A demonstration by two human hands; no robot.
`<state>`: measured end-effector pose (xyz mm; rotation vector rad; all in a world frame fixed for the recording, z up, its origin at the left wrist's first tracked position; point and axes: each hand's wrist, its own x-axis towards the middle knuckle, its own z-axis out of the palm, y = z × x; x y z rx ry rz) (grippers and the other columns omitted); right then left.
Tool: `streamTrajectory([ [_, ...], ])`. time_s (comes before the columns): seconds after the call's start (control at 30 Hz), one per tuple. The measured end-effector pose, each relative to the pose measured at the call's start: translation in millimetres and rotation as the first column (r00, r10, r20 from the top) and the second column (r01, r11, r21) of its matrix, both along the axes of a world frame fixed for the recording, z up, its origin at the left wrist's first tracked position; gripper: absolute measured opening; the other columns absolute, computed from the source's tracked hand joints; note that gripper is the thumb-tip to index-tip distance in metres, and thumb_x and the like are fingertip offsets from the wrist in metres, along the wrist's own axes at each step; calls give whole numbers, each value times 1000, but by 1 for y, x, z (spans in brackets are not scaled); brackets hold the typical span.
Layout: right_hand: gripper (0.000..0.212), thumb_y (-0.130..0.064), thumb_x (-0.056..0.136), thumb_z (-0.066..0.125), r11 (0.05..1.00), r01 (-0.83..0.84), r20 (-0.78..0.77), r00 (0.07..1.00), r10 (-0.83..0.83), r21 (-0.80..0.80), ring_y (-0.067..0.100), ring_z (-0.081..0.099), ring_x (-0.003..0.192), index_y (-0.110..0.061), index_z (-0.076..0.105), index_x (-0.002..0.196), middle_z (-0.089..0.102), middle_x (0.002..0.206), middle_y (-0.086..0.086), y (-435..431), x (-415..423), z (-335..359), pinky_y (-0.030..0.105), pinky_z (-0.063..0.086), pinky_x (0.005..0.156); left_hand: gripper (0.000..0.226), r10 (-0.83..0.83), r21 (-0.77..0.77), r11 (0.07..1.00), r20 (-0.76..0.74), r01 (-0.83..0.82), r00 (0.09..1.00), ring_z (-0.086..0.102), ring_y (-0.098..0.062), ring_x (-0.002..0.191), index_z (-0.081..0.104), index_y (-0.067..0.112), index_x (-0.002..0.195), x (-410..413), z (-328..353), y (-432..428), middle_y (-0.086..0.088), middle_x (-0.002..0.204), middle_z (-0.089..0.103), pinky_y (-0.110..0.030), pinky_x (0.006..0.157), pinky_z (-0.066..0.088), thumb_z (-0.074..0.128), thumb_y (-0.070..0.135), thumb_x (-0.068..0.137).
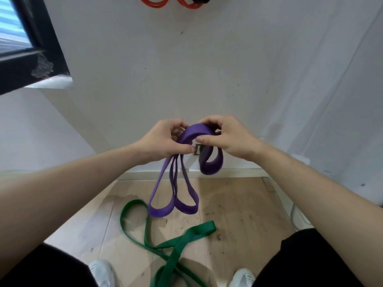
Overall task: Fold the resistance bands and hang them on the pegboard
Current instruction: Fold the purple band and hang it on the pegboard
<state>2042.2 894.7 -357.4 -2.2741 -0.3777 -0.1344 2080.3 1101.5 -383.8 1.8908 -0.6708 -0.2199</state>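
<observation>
- The left hand [163, 139] is closed around the purple resistance band [186, 179], thumb and fingers pinching several gathered strands together.
- The right hand [226, 137] sits just beside the left hand, its thumb and fingers clamped on the top fold of the same band.
- Between the two hands the band arches in a short wide hump.
- Below the left hand two long loops hang side by side, their rounded ends well beneath the wrist.
- Below the right hand one shorter, wider loop hangs.
- The green resistance band [176, 243] lies in loose curves on the wooden floor [238, 206], far under both hands and partly beneath the hanging purple loops.
- Two white shoes [101, 272] show at the bottom edge, nearer the person than the hands.
- Beyond the hands stands a white wall [186, 79], with orange tubing [153, 3] at the very top, high above the hands.
- A dark window frame [41, 48] lies up and to the left of the left hand.
</observation>
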Motion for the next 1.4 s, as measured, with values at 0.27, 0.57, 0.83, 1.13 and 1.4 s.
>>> streamTrajectory([
  [0.27, 27, -10, 94, 66, 931, 28, 129, 988, -80, 365, 17, 63, 93, -4, 63, 120, 67, 98, 5, -22, -14, 27, 37, 54, 96, 36, -11, -2, 1000, -31, 11, 999, 68, -42, 93, 62, 9, 107, -5, -5, -12, -29, 100, 67, -51, 84, 59, 84, 15, 80],
  [0.57, 20, -7, 100, 57, 839, 134, 8, 987, -163, 527, 20, 64, 93, -6, 64, 118, 65, 97, 7, -67, -8, 20, 36, 54, 95, 35, 52, -45, 998, -15, -53, 999, 73, -21, 83, 65, 18, 115, -4, 7, -16, -6, 93, 74, -33, 81, 62, 79, 8, 85],
  [0.83, 24, -13, 95, 67, 999, 35, -375, 926, -26, 19, 29, 65, 113, -16, 67, 118, 71, 114, 14, -90, -6, -19, 34, 50, 101, 27, 110, -125, 986, 7, -108, 994, 71, -14, 86, 74, 24, 103, 0, 20, -7, -5, 97, 78, -29, 84, 58, 80, 6, 83],
  [1.13, 30, -8, 90, 72, 974, -35, -359, 926, 115, 223, 34, 66, 113, -9, 67, 119, 71, 118, 14, -37, 0, -23, 48, 52, 103, 29, 95, -251, 962, -51, -105, 994, 73, -15, 92, 72, 13, 112, -8, 34, -17, -5, 99, 78, -27, 90, 58, 76, 2, 86],
  [1.4, 42, 2, 86, 72, 859, -36, -128, 985, 117, 511, 20, 67, 109, -13, 61, 123, 71, 112, 10, -15, -3, -3, 38, 54, 99, 31, 49, -313, 948, -37, -58, 998, 73, -17, 95, 74, 10, 112, -7, 45, -15, -8, 101, 79, -27, 89, 57, 78, 4, 82],
])
